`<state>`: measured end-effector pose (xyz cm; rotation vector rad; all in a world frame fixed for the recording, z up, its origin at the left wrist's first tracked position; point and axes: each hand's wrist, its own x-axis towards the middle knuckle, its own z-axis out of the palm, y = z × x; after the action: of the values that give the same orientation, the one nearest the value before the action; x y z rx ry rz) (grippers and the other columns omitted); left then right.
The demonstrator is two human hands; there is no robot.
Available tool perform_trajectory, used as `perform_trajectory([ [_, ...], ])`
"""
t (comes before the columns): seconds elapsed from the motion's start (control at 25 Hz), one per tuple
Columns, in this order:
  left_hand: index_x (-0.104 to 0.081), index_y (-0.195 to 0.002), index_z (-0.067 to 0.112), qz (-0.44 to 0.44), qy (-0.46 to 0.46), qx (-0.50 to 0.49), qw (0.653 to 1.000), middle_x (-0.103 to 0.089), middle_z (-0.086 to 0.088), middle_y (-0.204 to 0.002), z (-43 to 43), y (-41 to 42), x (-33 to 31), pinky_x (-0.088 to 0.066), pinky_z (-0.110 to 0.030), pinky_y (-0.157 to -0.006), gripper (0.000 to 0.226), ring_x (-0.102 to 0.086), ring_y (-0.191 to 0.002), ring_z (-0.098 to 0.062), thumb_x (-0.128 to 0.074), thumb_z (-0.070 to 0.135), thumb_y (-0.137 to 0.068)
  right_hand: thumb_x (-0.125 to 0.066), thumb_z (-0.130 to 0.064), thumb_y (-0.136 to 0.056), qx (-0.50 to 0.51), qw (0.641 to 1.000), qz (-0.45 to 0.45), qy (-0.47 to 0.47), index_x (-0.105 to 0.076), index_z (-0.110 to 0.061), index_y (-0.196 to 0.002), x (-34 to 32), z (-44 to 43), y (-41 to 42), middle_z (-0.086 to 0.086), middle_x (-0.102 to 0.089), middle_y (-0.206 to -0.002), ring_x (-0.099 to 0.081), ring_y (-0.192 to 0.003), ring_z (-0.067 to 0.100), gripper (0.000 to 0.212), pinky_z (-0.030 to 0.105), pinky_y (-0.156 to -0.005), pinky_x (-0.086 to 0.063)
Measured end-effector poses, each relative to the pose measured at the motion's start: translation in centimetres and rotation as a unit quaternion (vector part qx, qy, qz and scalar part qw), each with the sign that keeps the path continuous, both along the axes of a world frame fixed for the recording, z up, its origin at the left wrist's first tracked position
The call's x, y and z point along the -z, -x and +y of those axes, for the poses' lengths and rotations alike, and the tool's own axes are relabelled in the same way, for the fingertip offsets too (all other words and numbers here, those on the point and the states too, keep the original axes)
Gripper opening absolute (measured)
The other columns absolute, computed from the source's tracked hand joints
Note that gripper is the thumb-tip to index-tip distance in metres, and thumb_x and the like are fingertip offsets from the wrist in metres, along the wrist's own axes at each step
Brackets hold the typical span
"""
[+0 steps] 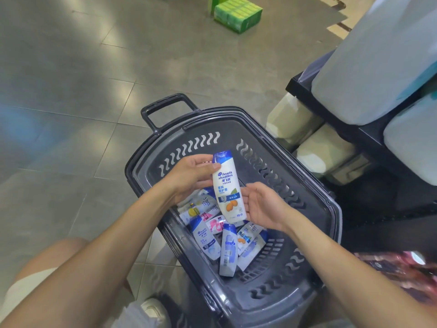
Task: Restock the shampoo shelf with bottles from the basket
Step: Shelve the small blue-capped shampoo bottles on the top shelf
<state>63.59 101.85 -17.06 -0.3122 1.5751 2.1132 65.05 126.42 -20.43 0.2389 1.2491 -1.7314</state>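
A dark grey basket [314, 192] stands on the floor in front of me, with several white and blue shampoo bottles [228, 252] lying loose in its bottom. Above them I hold one white shampoo bottle [228, 185] with a blue cap, label facing me. My left hand [189, 176] grips it near the cap, thumb across the front. My right hand [262, 204] cups its lower end from the right, fingers spread against the side. The bottle is tilted, cap pointing away from me.
The basket's pull handle [165, 107] sticks out at its far left. A black shelf unit [369, 136] with large pale containers stands at the right. Green packs [237, 14] sit on the tiled floor far ahead. Reddish packets [402, 268] lie at the lower right.
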Motion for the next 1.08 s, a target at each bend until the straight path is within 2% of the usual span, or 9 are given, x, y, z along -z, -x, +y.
perform_trajectory([
  [0.12,-0.070,-0.117,0.014,0.026,0.030,-0.030,0.999,-0.081,-0.008,-0.109,-1.1,-0.2,-0.5,-0.064,-0.029,-0.079,0.025,-0.078,-0.099,-0.022,-0.075,0.011,-0.093,-0.046,-0.035,-0.102,-0.022,0.981,0.004,-0.191,-0.063,-0.007,-0.131,3.5,-0.3,0.9,0.019,-0.071,-0.127,-0.072,-0.103,0.027,0.044,0.047,-0.098,-0.057],
  [0.24,-0.070,-0.114,0.016,0.048,0.061,-0.057,0.995,-0.081,-0.008,-0.108,-2.4,-0.8,-0.7,-0.062,-0.024,-0.072,0.024,-0.079,-0.097,-0.019,-0.077,0.010,-0.092,-0.055,-0.029,-0.101,-0.169,0.887,0.076,-0.424,-0.055,-0.007,-0.125,7.3,-1.2,0.5,0.015,-0.068,-0.108,-0.067,-0.077,0.023,0.033,0.040,-0.077,-0.061],
  [0.32,-0.069,-0.120,0.012,0.054,0.074,-0.073,0.993,-0.080,-0.008,-0.110,-3.1,-1.3,-0.8,-0.061,-0.023,-0.070,0.030,-0.079,-0.096,-0.018,-0.078,0.012,-0.091,-0.058,-0.029,-0.098,-0.261,0.816,0.112,-0.504,-0.050,-0.008,-0.123,9.4,-2.1,-0.4,0.015,-0.068,-0.092,-0.066,-0.067,0.028,0.033,0.035,-0.062,-0.055],
  [0.4,-0.068,-0.123,0.013,0.060,0.089,-0.085,0.991,-0.080,-0.006,-0.111,-3.7,-1.8,-0.8,-0.062,-0.026,-0.074,0.033,-0.078,-0.100,-0.020,-0.078,0.014,-0.092,-0.062,-0.036,-0.097,-0.304,0.763,0.126,-0.557,-0.054,-0.007,-0.113,11.2,-2.9,-1.6,0.013,-0.071,-0.087,-0.073,-0.072,0.030,0.034,0.032,-0.058,-0.052],
  [0.56,-0.069,-0.125,0.014,0.060,0.114,-0.108,0.986,-0.080,-0.004,-0.114,-4.7,-2.7,-0.8,-0.060,-0.043,-0.094,0.036,-0.077,-0.107,-0.023,-0.079,0.017,-0.091,-0.065,-0.054,-0.092,-0.295,0.746,0.104,-0.588,-0.056,-0.011,-0.116,13.9,-3.9,-3.5,0.003,-0.066,-0.088,-0.066,-0.075,0.022,0.050,0.031,-0.065,-0.050],
  [0.68,-0.067,-0.129,0.012,0.061,0.125,-0.113,0.984,-0.080,-0.004,-0.114,-4.8,-3.0,-1.1,-0.059,-0.046,-0.098,0.040,-0.076,-0.108,-0.021,-0.079,0.017,-0.091,-0.062,-0.055,-0.091,-0.310,0.719,0.133,-0.607,-0.054,-0.014,-0.130,14.8,-4.0,-3.9,0.002,-0.069,-0.117,-0.067,-0.101,0.024,0.056,0.033,-0.078,-0.050],
  [0.8,-0.067,-0.129,0.012,0.060,0.130,-0.114,0.983,-0.080,-0.004,-0.114,-4.9,-3.1,-1.5,-0.061,-0.043,-0.097,0.039,-0.076,-0.108,-0.021,-0.078,0.016,-0.092,-0.062,-0.056,-0.091,-0.347,0.700,0.155,-0.605,-0.058,-0.017,-0.124,14.9,-3.8,-3.5,0.002,-0.068,-0.123,-0.066,-0.106,0.025,0.052,0.034,-0.078,-0.047],
  [0.96,-0.068,-0.124,0.012,0.057,0.125,-0.109,0.984,-0.080,-0.005,-0.111,-4.8,-2.8,-1.5,-0.063,-0.037,-0.090,0.033,-0.077,-0.105,-0.021,-0.077,0.012,-0.093,-0.056,-0.066,-0.094,-0.394,0.677,0.197,-0.590,-0.049,-0.015,-0.128,13.6,-2.7,-2.2,-0.001,-0.068,-0.104,-0.065,-0.088,0.022,0.062,0.036,-0.073,-0.048],
  [1.08,-0.070,-0.114,0.016,0.063,0.119,-0.093,0.986,-0.082,-0.002,-0.104,-4.3,-2.2,-1.2,-0.064,-0.028,-0.077,0.023,-0.079,-0.095,-0.015,-0.076,0.011,-0.093,-0.058,-0.068,-0.092,-0.342,0.708,0.255,-0.562,-0.044,-0.013,-0.133,11.3,-1.0,-0.7,-0.003,-0.062,-0.102,-0.061,-0.085,0.021,0.070,0.039,-0.070,-0.049],
])
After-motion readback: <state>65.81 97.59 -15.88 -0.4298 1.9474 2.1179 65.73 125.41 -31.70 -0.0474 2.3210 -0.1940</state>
